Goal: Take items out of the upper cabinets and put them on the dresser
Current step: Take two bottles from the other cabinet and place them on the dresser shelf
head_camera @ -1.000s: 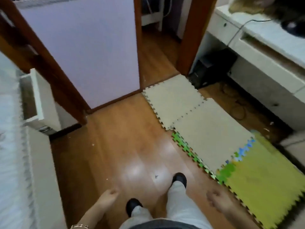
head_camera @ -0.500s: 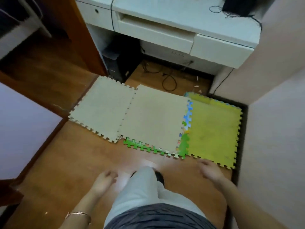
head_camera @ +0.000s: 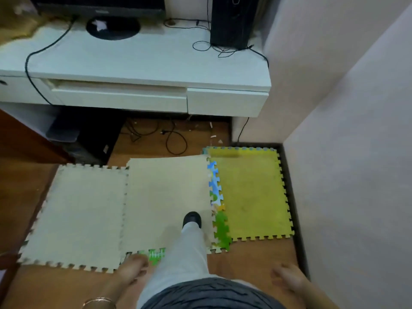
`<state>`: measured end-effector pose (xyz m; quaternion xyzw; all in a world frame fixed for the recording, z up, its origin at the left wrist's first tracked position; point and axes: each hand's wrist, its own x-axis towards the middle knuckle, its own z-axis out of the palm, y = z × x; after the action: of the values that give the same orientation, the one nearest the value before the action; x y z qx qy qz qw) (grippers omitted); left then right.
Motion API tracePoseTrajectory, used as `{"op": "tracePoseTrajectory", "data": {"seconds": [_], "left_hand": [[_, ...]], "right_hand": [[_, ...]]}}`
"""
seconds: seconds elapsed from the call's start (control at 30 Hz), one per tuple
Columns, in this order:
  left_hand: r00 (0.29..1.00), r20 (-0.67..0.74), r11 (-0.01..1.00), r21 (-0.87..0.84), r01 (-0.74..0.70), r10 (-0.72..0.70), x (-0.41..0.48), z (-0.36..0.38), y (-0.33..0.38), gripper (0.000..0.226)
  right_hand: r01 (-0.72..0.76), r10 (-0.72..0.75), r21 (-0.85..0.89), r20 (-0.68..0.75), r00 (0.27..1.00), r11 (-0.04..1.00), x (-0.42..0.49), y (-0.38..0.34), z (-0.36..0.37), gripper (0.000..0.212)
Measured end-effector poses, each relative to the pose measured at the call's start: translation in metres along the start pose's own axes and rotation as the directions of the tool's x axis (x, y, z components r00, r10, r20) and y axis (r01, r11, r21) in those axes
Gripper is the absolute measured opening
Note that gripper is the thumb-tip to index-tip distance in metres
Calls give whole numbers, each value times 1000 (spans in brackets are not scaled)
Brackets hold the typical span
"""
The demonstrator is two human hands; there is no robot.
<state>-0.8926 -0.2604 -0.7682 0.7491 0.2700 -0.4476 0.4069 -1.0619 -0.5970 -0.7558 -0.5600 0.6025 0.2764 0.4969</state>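
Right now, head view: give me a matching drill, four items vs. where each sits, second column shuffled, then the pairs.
Items:
1. black speaker
2. monitor base
3. yellow mat tile
4. black shoe

Places:
A. on the middle beige mat tile
B. right end of the white desk top, near the wall
C. on the floor, next to the right-hand wall
D. left-centre of the desk top, under the screen

Pairs: 1-B, 2-D, 3-C, 4-A

Both the left hand and the right hand hang empty.
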Motion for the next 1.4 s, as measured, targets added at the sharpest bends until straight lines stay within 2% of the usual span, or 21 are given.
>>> {"op": "tracePoseTrajectory", "data": {"seconds": [0.03,0.1,0.2,0.3,0.37,0.47,0.53,0.6,0.7,0.77,0.87,0.93,1.0,1.03,1.07,1.17,1.23,1.3,1.37,1.4], "left_hand": [[1000,12,1000,22,-11,11,5,-1,23,20],[997,-19,997,15,-80,80,22,-5,79,22],[985,-9,985,22,-172,172,38,-10,154,16],[975,-37,975,52,-216,218,48,-6,197,16],[979,-40,979,51,-198,200,58,0,210,18],[989,-59,989,52,-136,139,65,13,212,20],[992,-92,996,-10,-84,82,67,24,212,19],[991,-137,995,-101,-12,-2,67,36,216,21],[992,-104,990,-133,54,-68,58,56,242,26],[996,-85,994,-104,32,-41,49,69,276,26],[988,-75,989,-55,-138,134,34,79,346,27],[942,-71,944,-7,-330,329,16,72,404,22],[828,-107,835,41,-549,550,-9,60,467,15],[751,-127,760,60,-647,648,-28,54,501,13],[657,-147,671,82,-737,739,-51,47,534,13],[301,-181,322,100,-941,936,-133,24,618,18],[46,-193,73,131,-989,980,-186,8,661,23],[-184,-229,-139,197,-970,956,-231,-4,698,26],[-361,-272,-297,250,-922,892,-270,-13,729,25],[-420,-285,-352,261,-899,862,-288,-17,741,23]], "right_hand": [[-13,13,2,-5,1000,1000,9,-12,-3,28],[14,-14,14,-27,1000,1000,11,-41,-10,22],[155,-146,65,-120,982,986,20,-97,-22,25],[200,-190,208,-67,980,957,20,-134,-31,18],[181,-176,254,-42,984,950,29,-151,-41,18],[75,-80,271,6,997,960,51,-168,-57,14],[17,-26,219,39,999,976,66,-188,-73,14],[28,-35,123,50,998,992,75,-217,-96,16],[153,-152,-13,63,986,988,77,-275,-132,20],[254,-250,-83,63,966,963,74,-319,-154,21],[443,-433,-182,93,897,878,53,-390,-174,6],[600,-587,-177,126,800,780,26,-442,-182,13],[754,-741,-182,148,655,631,-12,-498,-189,19],[827,-814,-164,152,560,538,-35,-525,-194,17],[891,-880,-138,149,451,433,-61,-549,-199,14],[991,-990,-70,74,120,114,-147,-612,-218,21],[994,-996,-66,-40,-84,-82,-201,-643,-232,23],[958,-949,-102,-143,-281,-268,-251,-666,-248,25],[892,-865,-158,-222,-450,-423,-297,-682,-264,24],[856,-818,-189,-252,-516,-482,-319,-687,-270,24]]}}
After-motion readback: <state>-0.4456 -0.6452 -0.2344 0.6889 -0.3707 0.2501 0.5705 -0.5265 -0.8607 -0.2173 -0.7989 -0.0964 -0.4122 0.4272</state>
